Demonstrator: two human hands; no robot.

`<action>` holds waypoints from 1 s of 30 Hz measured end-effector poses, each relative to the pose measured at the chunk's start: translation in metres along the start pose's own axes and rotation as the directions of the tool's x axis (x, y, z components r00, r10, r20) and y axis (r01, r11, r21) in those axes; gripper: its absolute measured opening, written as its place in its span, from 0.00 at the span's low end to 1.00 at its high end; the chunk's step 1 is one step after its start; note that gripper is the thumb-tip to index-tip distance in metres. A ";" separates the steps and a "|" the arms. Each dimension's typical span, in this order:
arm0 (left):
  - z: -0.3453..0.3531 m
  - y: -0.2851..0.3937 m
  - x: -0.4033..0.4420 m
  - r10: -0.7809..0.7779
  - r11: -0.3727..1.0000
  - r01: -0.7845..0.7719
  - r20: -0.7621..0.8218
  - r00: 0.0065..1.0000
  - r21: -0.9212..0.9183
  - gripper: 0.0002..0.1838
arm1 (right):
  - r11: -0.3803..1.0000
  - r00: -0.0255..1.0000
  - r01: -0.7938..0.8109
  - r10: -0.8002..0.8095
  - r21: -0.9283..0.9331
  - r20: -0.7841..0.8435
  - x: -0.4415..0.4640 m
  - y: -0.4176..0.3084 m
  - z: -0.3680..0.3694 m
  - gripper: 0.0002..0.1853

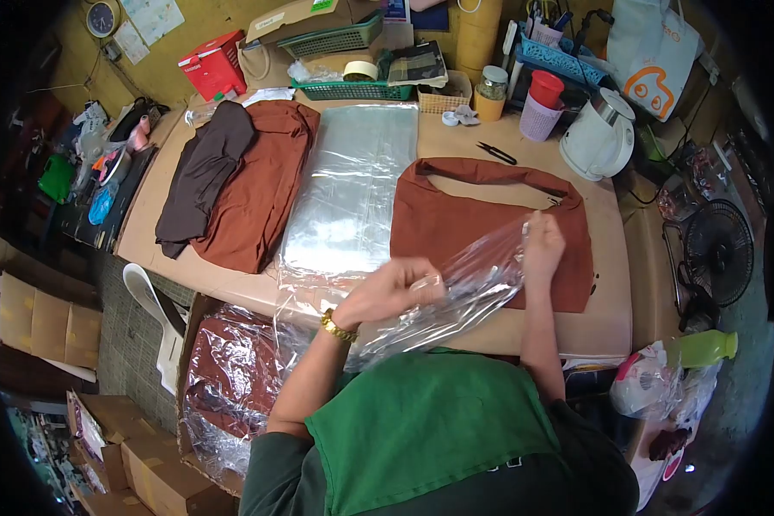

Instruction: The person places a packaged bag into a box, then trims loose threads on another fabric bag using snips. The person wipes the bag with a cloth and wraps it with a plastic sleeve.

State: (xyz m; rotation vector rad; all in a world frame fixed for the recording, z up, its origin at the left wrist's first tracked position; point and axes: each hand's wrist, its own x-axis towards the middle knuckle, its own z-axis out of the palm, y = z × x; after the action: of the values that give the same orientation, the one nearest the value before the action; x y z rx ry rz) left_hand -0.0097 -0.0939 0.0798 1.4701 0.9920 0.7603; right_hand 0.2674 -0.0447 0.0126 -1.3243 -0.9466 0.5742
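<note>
A clear plastic bag [482, 273] is stretched between my two hands above the near edge of the table. My left hand [393, 291], with a gold watch on the wrist, is closed on one side of it. The fingers of my right hand [543, 243] pinch the bag's upper right corner. Beneath lies a rust-brown shoulder bag [490, 215], flat, its strap loop toward the back; the plastic partly covers its lower portion. Left of it rests a stack of clear plastic bags [353, 198].
Rust-brown bags [262, 198] and a dark brown one [205, 176] lie at the table's left. Black thread snips [497, 153] and a white kettle [600, 138] are at back right. A carton [189, 378] of plastic-wrapped brown bags stands below the front edge.
</note>
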 end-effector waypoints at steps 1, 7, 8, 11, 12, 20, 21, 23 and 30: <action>-0.002 -0.005 -0.004 -0.011 0.999 0.021 0.280 0.960 -0.032 0.11 | 0.994 0.992 0.108 -0.109 -0.025 -0.057 0.014 0.008 -0.011 0.18; -0.035 -0.026 -0.005 0.350 0.915 -0.376 0.178 0.920 0.145 0.04 | 0.953 0.985 -0.111 0.068 0.282 0.157 0.034 0.010 -0.064 0.14; -0.049 -0.037 0.000 0.524 0.824 -0.505 -0.006 0.852 0.256 0.04 | 0.954 0.986 -0.110 0.068 0.280 0.154 0.030 0.007 -0.073 0.14; -0.067 -0.017 -0.004 0.348 0.835 -0.355 -0.096 0.932 -0.420 0.10 | 0.996 0.450 0.014 0.070 -0.085 0.890 0.018 -0.006 -0.089 0.08; -0.066 -0.019 -0.008 0.365 0.799 -0.326 -0.025 0.931 -0.505 0.11 | 0.994 0.476 -0.042 -0.067 0.099 0.877 0.016 -0.005 -0.089 0.06; -0.071 -0.026 -0.019 0.014 0.924 0.084 0.252 0.968 -0.373 0.10 | 0.358 0.803 -0.550 -0.020 0.755 0.595 0.026 -0.006 -0.098 0.03; -0.077 -0.031 -0.016 0.124 0.777 -0.011 0.137 0.983 -0.629 0.13 | 0.811 0.506 -0.432 -0.143 0.394 0.851 0.025 -0.011 -0.102 0.04; -0.086 -0.027 -0.009 0.335 0.245 -0.193 -0.104 0.936 -0.950 0.23 | 1.000 0.135 -0.013 -0.022 0.024 0.991 0.015 -0.009 -0.105 0.05; -0.079 -0.012 -0.009 -0.226 0.971 0.157 0.475 0.850 0.180 0.16 | 0.341 0.759 -0.581 -0.103 0.739 0.643 0.015 -0.008 -0.095 0.04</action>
State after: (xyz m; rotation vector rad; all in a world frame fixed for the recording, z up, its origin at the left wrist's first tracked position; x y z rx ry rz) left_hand -0.0854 -0.0678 0.0797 1.5472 0.7849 0.1503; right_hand 0.3532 -0.0858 0.0267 -0.1609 -0.6505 1.6033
